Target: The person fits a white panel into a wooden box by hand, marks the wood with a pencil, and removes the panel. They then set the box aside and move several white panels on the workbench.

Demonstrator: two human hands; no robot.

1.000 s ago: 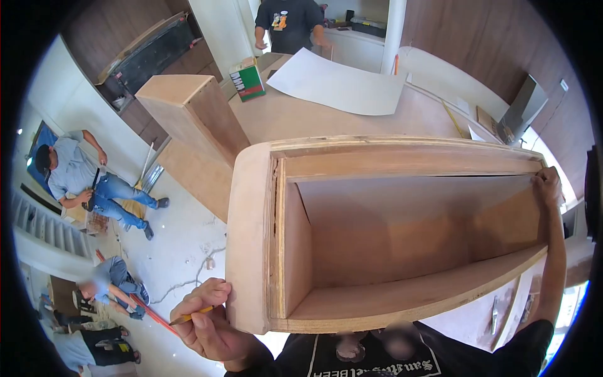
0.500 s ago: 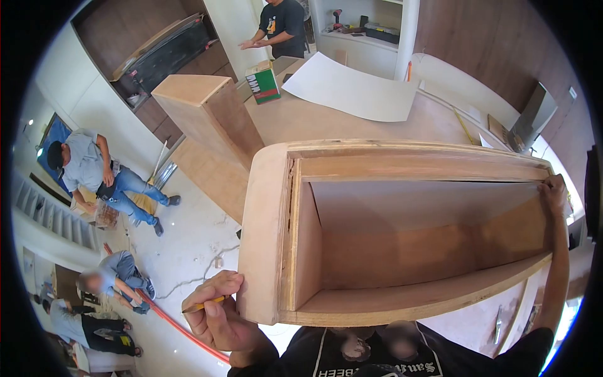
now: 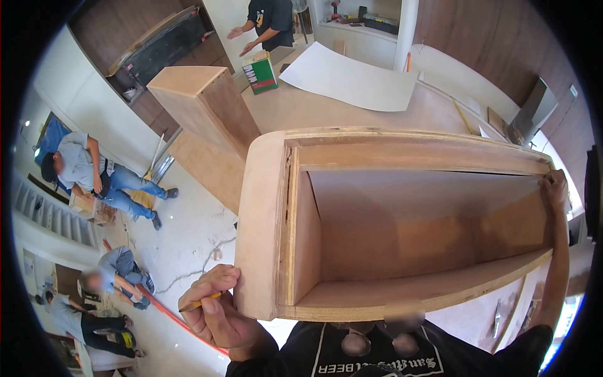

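The open plywood cabinet had barely moved over the last second: it slid a little to the right in the view and stayed level, carried at chest height in front of the bench. The left hand kept its place at the near left corner, fingers curled round a pencil and thumb braced on the rounded end panel. The right hand remained clamped over the far right end. Beyond the bench, a co-worker had spread both hands.
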